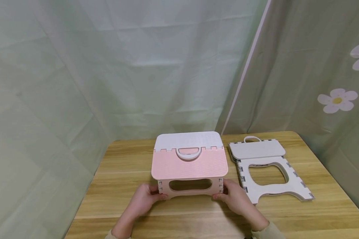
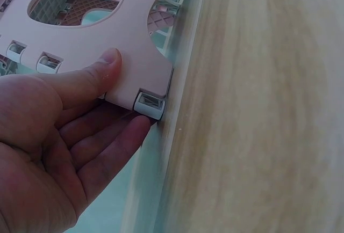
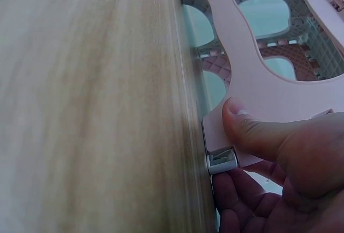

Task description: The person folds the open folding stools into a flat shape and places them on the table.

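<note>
A folding step stool (image 1: 189, 166) with a pink and white top stands opened out on the wooden table, its white handle loop lying on the pink half. At its near left leg, my left hand (image 1: 145, 198) grips the edge, thumb on the pink front panel and fingers behind. My right hand (image 1: 234, 196) holds the near right leg the same way. In the left wrist view the left thumb (image 2: 102, 74) presses the panel just above the foot. The right wrist view shows the right thumb (image 3: 252, 131) on the panel, fingers curled behind the leg.
A second stool (image 1: 257, 149), white and folded flat, lies on the table (image 1: 116, 179) to the right, close to the right hand. Pale green curtains (image 1: 167, 66) hang behind and along both sides of the table; the right one bears white flowers.
</note>
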A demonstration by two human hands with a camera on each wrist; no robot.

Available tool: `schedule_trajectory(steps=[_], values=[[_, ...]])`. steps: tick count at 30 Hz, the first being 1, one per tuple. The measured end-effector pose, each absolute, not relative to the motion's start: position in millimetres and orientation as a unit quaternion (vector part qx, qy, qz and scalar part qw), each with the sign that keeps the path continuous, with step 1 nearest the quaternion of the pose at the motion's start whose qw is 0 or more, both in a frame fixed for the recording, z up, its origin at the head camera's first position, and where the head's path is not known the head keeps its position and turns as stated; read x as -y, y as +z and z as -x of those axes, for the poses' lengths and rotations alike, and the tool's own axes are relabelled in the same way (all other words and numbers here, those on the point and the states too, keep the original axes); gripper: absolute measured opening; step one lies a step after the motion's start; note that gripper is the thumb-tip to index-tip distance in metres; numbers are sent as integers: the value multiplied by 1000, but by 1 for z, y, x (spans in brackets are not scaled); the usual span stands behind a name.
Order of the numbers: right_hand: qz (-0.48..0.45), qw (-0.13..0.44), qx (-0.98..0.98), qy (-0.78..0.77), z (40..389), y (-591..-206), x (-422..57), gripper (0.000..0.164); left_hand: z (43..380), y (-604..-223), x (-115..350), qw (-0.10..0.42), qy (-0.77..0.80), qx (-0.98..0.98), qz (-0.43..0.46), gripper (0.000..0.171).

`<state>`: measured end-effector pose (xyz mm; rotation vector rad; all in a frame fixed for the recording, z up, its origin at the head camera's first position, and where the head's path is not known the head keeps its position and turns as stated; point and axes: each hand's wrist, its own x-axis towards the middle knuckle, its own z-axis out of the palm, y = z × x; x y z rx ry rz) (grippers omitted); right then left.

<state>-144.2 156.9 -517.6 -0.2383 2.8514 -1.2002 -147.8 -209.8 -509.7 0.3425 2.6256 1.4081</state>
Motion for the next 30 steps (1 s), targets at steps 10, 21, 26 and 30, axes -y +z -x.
schedule_trajectory(steps=[10, 21, 26, 30], values=[[77, 19, -916, -393, 146, -517, -156, 43, 148, -509, 210, 64, 459, -878, -116, 16], [79, 18, -917, -391, 146, -519, -156, 41, 149, -510, 211, 63, 460, -877, -122, 16], [85, 17, -914, -395, 145, -520, -157, 42, 149, -511, 210, 65, 461, -876, -127, 14], [87, 20, -913, -397, 144, -520, -157, 42, 148, -512, 211, 66, 460, -876, -130, 13]])
